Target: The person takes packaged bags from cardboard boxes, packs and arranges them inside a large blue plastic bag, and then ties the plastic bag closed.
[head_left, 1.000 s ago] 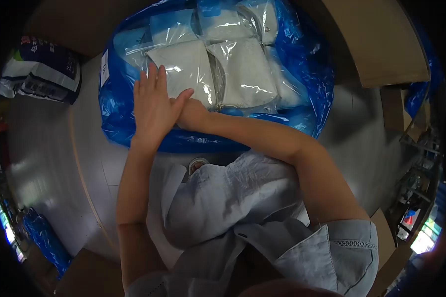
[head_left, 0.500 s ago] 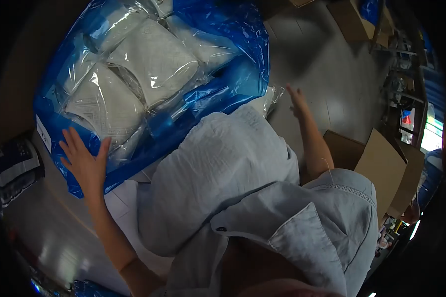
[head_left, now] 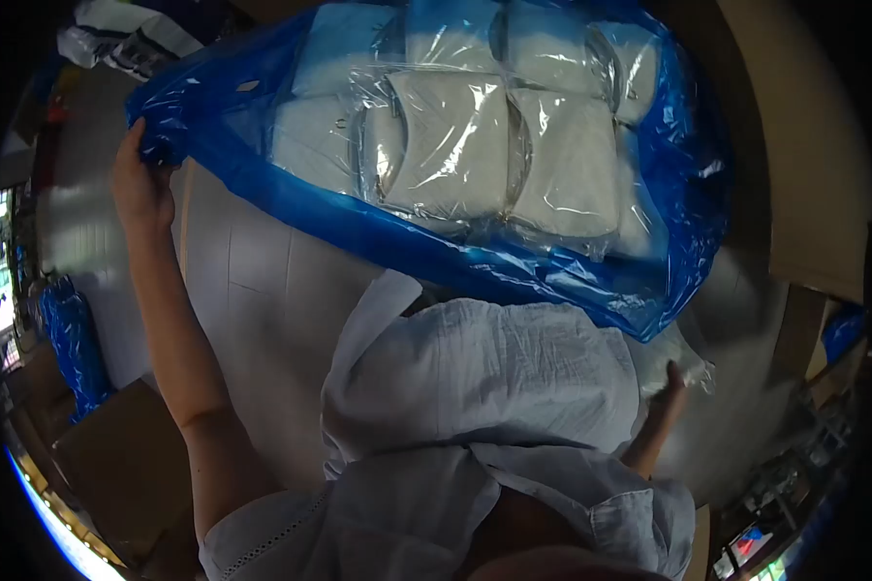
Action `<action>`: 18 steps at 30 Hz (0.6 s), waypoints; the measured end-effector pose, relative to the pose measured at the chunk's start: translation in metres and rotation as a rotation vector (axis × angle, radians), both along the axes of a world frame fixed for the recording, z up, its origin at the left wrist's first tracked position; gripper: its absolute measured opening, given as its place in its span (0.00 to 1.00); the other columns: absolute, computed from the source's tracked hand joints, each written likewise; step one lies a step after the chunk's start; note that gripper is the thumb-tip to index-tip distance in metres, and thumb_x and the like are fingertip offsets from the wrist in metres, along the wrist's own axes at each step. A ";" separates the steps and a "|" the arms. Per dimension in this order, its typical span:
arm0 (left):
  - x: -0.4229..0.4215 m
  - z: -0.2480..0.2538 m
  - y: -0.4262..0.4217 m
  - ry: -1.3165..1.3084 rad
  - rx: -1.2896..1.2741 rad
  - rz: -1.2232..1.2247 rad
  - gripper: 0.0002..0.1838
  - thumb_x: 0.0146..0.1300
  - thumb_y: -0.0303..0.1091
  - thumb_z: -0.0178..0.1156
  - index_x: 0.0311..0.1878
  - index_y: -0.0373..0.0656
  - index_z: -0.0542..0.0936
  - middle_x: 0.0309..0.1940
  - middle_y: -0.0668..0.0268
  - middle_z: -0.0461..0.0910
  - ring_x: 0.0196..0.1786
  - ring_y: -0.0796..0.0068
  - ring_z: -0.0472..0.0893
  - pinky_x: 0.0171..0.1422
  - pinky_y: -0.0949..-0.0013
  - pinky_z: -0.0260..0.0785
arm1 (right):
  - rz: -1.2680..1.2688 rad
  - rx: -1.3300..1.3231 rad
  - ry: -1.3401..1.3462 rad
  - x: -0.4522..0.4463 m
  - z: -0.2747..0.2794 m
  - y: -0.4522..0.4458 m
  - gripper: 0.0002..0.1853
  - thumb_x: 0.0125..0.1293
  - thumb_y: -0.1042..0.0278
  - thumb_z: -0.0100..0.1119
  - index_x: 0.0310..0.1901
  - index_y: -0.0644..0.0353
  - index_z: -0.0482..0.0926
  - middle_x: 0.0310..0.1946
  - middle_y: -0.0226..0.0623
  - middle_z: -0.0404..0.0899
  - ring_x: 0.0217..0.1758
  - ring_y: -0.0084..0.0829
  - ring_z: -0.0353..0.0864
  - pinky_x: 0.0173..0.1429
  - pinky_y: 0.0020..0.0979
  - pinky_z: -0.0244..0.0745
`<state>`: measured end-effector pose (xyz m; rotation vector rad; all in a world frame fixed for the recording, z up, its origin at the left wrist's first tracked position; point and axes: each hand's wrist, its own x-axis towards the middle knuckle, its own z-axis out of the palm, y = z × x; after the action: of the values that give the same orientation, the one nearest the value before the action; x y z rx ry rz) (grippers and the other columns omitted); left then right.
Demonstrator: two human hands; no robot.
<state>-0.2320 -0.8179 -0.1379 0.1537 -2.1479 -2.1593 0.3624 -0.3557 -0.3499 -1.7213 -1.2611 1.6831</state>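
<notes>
A large blue plastic bag (head_left: 329,218) lies open in front of me, holding several cream fabric packs (head_left: 451,145) in clear wrapping. My left hand (head_left: 147,189) is at the far left, its fingers closed on the bag's gathered left corner. Low on the right, my right hand (head_left: 666,389) is beside a clear plastic packet (head_left: 676,351) that lies partly under the bag's edge. Only the thumb side of that hand shows clearly; its other fingers are hidden, so whether it grips the packet cannot be told.
A brown cardboard panel (head_left: 804,145) stands at the right. On the left are a cardboard box (head_left: 116,465) and a rolled blue plastic bundle (head_left: 73,349). A white and dark package (head_left: 131,34) lies beyond the bag. Grey flooring (head_left: 262,261) shows below the bag.
My view has swung round, so the bag sits further right. My left hand, spread over the bag's near edge before, now grips its left corner. My right hand is lower, beside the clear packet.
</notes>
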 end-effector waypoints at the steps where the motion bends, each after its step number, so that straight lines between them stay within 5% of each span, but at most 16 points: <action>1: -0.004 -0.002 -0.005 -0.025 -0.051 -0.048 0.11 0.60 0.39 0.51 0.35 0.40 0.74 0.30 0.67 0.75 0.34 0.75 0.74 0.38 0.73 0.64 | 0.003 0.096 -0.022 0.001 0.035 0.007 0.27 0.55 0.66 0.56 0.55 0.69 0.64 0.46 0.44 0.72 0.47 0.37 0.72 0.54 0.35 0.65; 3: -0.007 0.000 -0.011 -0.045 -0.096 -0.086 0.11 0.61 0.40 0.51 0.34 0.41 0.74 0.30 0.67 0.75 0.35 0.76 0.74 0.39 0.73 0.64 | -0.150 0.416 -0.204 -0.025 0.124 0.004 0.29 0.50 0.68 0.61 0.54 0.71 0.65 0.45 0.45 0.72 0.46 0.36 0.72 0.53 0.34 0.65; 5: -0.005 0.002 0.001 0.030 -0.224 -0.034 0.12 0.61 0.40 0.51 0.36 0.40 0.74 0.30 0.68 0.75 0.33 0.76 0.74 0.37 0.72 0.65 | -0.044 0.649 -0.129 -0.047 0.202 0.004 0.29 0.50 0.70 0.62 0.54 0.71 0.65 0.46 0.46 0.71 0.45 0.35 0.73 0.51 0.34 0.68; 7: -0.001 0.007 0.021 0.024 -0.084 -0.050 0.13 0.61 0.41 0.51 0.36 0.41 0.74 0.29 0.69 0.75 0.32 0.77 0.74 0.36 0.73 0.65 | 0.107 0.769 -0.163 -0.066 0.255 0.008 0.29 0.51 0.68 0.60 0.55 0.72 0.65 0.47 0.47 0.71 0.47 0.35 0.72 0.50 0.34 0.69; 12: -0.011 0.012 0.019 0.034 0.056 -0.216 0.14 0.60 0.44 0.53 0.36 0.41 0.76 0.26 0.71 0.74 0.30 0.81 0.73 0.32 0.76 0.66 | 0.503 0.630 0.261 -0.268 0.239 -0.051 0.27 0.51 0.69 0.59 0.53 0.68 0.65 0.44 0.47 0.73 0.45 0.36 0.76 0.50 0.35 0.73; 14: -0.017 0.021 0.009 0.040 -0.114 -0.385 0.14 0.60 0.44 0.53 0.36 0.42 0.76 0.25 0.72 0.75 0.29 0.83 0.74 0.28 0.78 0.66 | 0.749 0.461 0.426 -0.366 0.217 -0.098 0.23 0.52 0.67 0.59 0.49 0.64 0.68 0.41 0.43 0.75 0.42 0.34 0.77 0.48 0.31 0.73; 17: -0.016 0.023 0.019 0.086 -0.165 -0.366 0.13 0.61 0.43 0.53 0.36 0.42 0.77 0.22 0.74 0.74 0.26 0.85 0.73 0.22 0.82 0.63 | 0.932 0.687 0.449 -0.458 0.179 -0.182 0.18 0.50 0.66 0.59 0.42 0.63 0.69 0.33 0.41 0.75 0.35 0.36 0.76 0.42 0.33 0.70; 18: -0.016 0.025 0.023 0.088 -0.172 -0.372 0.13 0.61 0.43 0.53 0.36 0.42 0.77 0.22 0.74 0.74 0.26 0.85 0.73 0.22 0.82 0.63 | 0.936 0.747 0.459 -0.474 0.165 -0.209 0.19 0.47 0.68 0.58 0.43 0.62 0.68 0.41 0.45 0.72 0.38 0.40 0.74 0.40 0.34 0.70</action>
<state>-0.2481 -0.7945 -0.1134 -0.3742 -2.4547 -2.0858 -0.1118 -0.5648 -0.1847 -0.2637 -2.2149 1.5278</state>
